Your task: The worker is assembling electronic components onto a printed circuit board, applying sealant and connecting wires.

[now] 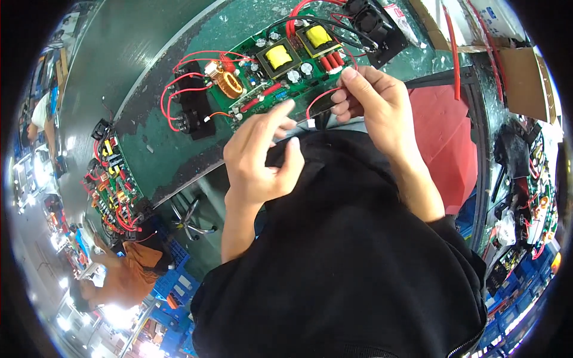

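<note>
My R hand [383, 108] pinches thin red wire [323, 95] w/ white plastic plug [311, 123]; L hand [255, 156] half-open, empty; brown cardboard box [525, 85], contents unclear.

Left: cluster of red-wired circuit boards [114, 186] | lower left: metal star-shaped chair base [187, 222]; person in orange top [128, 274] near blue plastic crates [178, 283] | upper right: open-flapped cardboard box [525, 83] | right: creased red sheeting [444, 140], crumpled translucent plastic [506, 230], further circuit boards [541, 206]
</note>
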{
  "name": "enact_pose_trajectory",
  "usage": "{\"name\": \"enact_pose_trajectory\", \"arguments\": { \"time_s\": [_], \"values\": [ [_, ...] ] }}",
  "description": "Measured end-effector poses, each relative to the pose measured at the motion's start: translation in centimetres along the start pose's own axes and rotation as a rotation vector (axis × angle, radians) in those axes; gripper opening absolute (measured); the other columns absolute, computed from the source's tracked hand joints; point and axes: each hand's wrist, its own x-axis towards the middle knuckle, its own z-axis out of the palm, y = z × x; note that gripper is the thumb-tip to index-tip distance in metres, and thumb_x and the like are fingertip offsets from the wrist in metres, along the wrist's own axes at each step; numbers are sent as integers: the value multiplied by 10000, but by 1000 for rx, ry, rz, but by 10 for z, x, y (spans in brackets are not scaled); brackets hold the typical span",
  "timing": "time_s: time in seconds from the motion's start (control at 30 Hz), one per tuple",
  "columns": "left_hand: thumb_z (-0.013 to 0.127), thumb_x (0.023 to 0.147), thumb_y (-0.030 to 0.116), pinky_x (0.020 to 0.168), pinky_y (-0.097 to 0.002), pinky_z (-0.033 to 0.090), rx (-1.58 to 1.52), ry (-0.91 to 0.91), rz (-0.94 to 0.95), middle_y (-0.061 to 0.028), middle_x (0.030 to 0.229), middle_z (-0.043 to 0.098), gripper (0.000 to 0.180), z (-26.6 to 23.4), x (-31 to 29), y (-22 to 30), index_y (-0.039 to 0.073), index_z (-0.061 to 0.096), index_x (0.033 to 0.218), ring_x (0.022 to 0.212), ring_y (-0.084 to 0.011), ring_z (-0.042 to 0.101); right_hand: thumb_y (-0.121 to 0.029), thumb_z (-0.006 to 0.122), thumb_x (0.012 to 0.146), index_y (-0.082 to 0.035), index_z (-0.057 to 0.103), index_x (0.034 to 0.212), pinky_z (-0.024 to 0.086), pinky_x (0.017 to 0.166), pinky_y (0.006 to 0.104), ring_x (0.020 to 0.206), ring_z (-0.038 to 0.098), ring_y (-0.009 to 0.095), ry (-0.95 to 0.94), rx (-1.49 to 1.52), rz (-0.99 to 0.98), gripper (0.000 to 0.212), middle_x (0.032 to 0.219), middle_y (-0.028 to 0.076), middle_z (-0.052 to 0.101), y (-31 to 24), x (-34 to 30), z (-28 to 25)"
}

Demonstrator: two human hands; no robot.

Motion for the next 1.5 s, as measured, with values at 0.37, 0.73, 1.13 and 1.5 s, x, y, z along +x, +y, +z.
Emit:
{"name": "enact_pose_trajectory", "arguments": {
  "time_s": [0.37, 0.73, 1.13, 1.5],
  "values": [
    [798, 820, -1, 618, -277, 560, 318, 82, 276, -71, 871, 731, 223, 18, 3, 7, 26, 711, 1023, 706, -187, 708, -205, 637, 1014, 9, 659, 1024, 529, 641, 239, 661, 623, 92, -22, 105, 32, 216, 826, 41, 677, -5, -6, -6],
    [681, 964, 49, 669, -234, 549, -842, 281, -676, -97, 912, 741, 140, 45, -4, 36, -42, 690, 1070, 768, -122, 695, -94, 761, 908, 32, 699, 1029, 552, 709, 251, 763, 670, 118, -142, 207, 60, 184, 905, 63, 713, 12, -23, -8],
    [730, 917, 35, 679, -237, 536, -574, 314, -464, -81, 867, 734, 106, 79, -5, 30, -46, 721, 985, 734, -101, 678, -85, 752, 912, -11, 701, 1029, 531, 732, 255, 848, 654, 118, -112, 301, 155, 148, 978, 54, 708, 23, -29, -25],
    [785, 762, 99, 893, -451, 495, 253, 271, 297, -141, 1034, 668, 363, 73, 97, 32, 0, 654, 1086, 955, -318, 636, -98, 784, 872, 29, 747, 980, 506, 633, 212, 719, 650, 77, 404, -239, -265, 170, 830, 51, 730, -22, -7, -47]
  ]
}}
